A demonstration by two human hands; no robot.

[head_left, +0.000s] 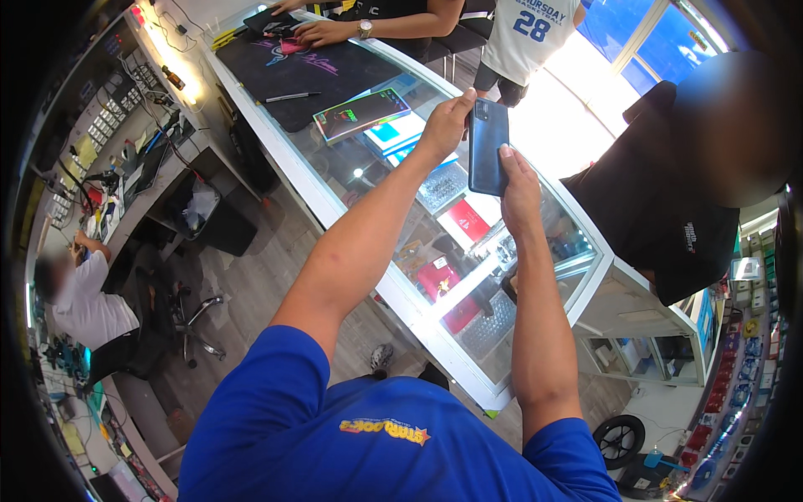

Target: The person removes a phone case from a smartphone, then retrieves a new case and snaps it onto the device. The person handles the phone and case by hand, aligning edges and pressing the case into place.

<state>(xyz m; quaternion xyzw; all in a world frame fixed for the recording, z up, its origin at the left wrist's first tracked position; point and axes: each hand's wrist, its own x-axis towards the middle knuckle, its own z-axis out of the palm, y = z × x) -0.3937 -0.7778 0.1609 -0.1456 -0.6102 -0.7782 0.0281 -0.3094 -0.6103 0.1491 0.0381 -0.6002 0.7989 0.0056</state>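
A dark blue-grey smartphone (pixel 488 151) is held up above the glass counter, its back with the camera bump turned toward me. My left hand (pixel 450 124) grips its upper left edge, and my right hand (pixel 520 186) pinches its lower right edge. Both arms stretch forward over the counter. Beneath and to the left of the phone, a flat phone box (pixel 361 115) with a dark, colourful top lies on the glass counter (pixel 293 171). White and blue boxes (pixel 393 134) are next to it. The phone's screen side is hidden from me.
A dark mat (pixel 288 71) with a pen (pixel 288 98) covers the counter's far left, where another person's hands (pixel 326 33) rest. A person in black (pixel 669 192) stands at right. Left are a workbench, a bin (pixel 209 219), an office chair (pixel 159 301) and a seated person (pixel 92 301).
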